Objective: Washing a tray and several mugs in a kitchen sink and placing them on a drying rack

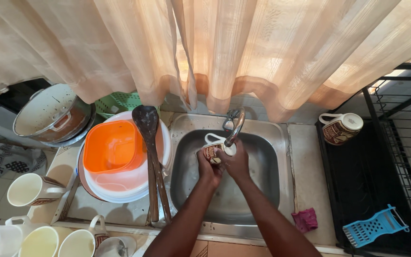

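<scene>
Both hands, left hand [209,167] and right hand [236,164], closed around mug [213,148]

Both my forearms reach forward and converge — my left hand [209,167] and right hand [236,163] pressed close together, fingers curled in a closed grip — wrists nearly touching.

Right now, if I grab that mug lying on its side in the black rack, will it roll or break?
The mug lies tipped on the black dish rack, so it may roll a little until its handle stops it. It looks ceramic: probably stiff, heavy for its size, breakable if dropped.
</scene>
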